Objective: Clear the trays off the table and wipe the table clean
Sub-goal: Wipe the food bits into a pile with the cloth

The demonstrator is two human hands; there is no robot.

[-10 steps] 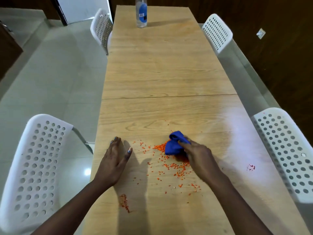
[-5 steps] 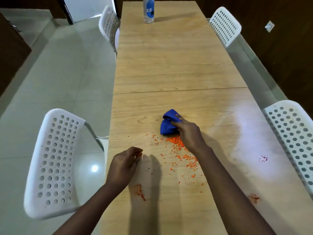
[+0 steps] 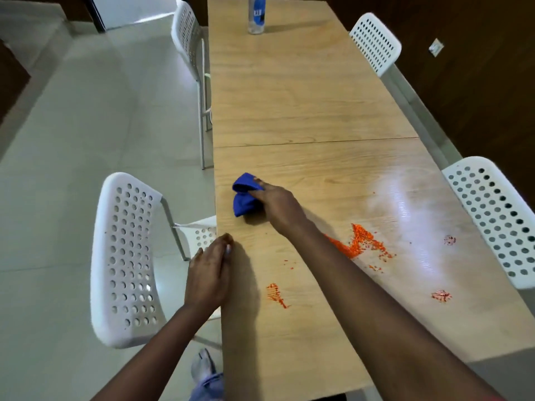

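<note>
1. While the head view shows only one angle, the key relation is plain: the orange crumbs point(image 3: 357, 244) lie to the right of the blue cloth point(image 3: 246, 198), toward the counter's point(image 3: 304, 91) right edge, with the right forearm crossing between them
2. The right hand point(image 3: 278, 204) is nearest the cloth; its fingers curl round the bunched fabric and press it down close to the counter's left edge, so it is closed on the cloth, not spread flat
3. The left hand point(image 3: 210, 273) sits at the counter's left edge nearer the person, fingers drawn together and loosely curled; it seems to hold nothing, though whether it cups any crumbs cannot be told
4. Crumbs are heaped in a zigzag ridge, with a thin scatter around it; a red smear point(image 3: 277, 295) lies near the left hand, and two more red spots point(image 3: 441, 295) sit near the right edge
5. No trays show on the counter, so that part looks done; wiping is my guess for the step in hand
6. A bottle point(image 3: 257, 14) stands at the far end, and white chairs point(image 3: 124, 256) line both long edges
</note>
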